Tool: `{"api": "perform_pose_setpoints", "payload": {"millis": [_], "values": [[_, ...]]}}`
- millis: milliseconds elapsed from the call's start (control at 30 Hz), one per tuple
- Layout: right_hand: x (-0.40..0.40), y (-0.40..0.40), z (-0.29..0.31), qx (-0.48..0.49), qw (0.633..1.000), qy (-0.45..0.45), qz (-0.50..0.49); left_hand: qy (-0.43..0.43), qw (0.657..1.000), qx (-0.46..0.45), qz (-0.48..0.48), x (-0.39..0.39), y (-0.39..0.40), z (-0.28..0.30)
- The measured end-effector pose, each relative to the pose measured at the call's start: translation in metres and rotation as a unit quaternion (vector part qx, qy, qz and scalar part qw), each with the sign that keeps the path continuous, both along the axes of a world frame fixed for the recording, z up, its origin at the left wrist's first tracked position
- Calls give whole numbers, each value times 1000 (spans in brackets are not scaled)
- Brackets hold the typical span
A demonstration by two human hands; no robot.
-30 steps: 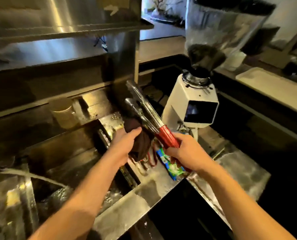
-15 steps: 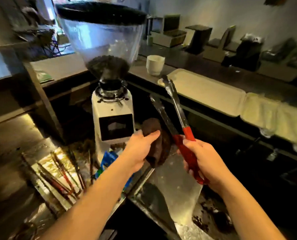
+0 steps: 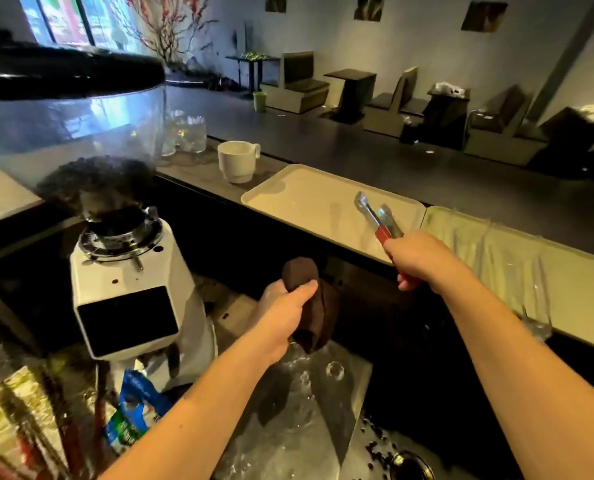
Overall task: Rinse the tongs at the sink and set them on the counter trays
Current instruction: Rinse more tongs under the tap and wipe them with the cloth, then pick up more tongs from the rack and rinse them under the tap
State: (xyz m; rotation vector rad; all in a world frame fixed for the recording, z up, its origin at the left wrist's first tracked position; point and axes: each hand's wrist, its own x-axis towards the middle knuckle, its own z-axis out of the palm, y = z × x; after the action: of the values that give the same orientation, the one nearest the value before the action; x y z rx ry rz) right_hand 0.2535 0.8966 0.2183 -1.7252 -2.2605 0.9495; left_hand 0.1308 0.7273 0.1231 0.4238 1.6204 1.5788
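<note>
My right hand grips the red handles of the metal tongs. Their steel tips reach out over the right part of a beige tray on the raised counter; I cannot tell whether they touch it. My left hand is closed around a dark brown cloth, held lower, above the wet steel counter. The two hands are apart.
A white coffee grinder with a bean hopper stands at the left. A white mug sits left of the tray. A second tray with upturned glasses lies to the right. A blue packet lies below the grinder.
My view swung right from the sink toward the counter. My right hand carried the tongs up and out over the beige tray. The cloth came off the tongs and stays in my left hand.
</note>
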Motion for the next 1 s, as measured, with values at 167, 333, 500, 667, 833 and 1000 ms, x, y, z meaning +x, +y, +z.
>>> {"api": "perform_pose_setpoints", "payload": {"millis": [167, 333, 500, 667, 833, 1000], "values": [[-20, 20, -6, 121, 976, -168, 73, -4, 1000, 10, 0, -4, 11, -5], [-31, 33, -24, 155, 970, -176, 58, -3, 1000, 9, 8, -9, 12, -6], [-40, 41, -28, 178, 976, -126, 11, -4, 1000, 19, 4, -12, 3, 0], [-36, 19, -16, 320, 931, -176, 12, -20, 999, 31, 27, -19, -17, -2], [-45, -38, -11, 255, 958, -46, 124, -58, 996, 44, 59, -29, -48, -6], [-70, -123, -29, 68, 966, 103, 228, -82, 990, 36, 107, -45, -106, -16]]}}
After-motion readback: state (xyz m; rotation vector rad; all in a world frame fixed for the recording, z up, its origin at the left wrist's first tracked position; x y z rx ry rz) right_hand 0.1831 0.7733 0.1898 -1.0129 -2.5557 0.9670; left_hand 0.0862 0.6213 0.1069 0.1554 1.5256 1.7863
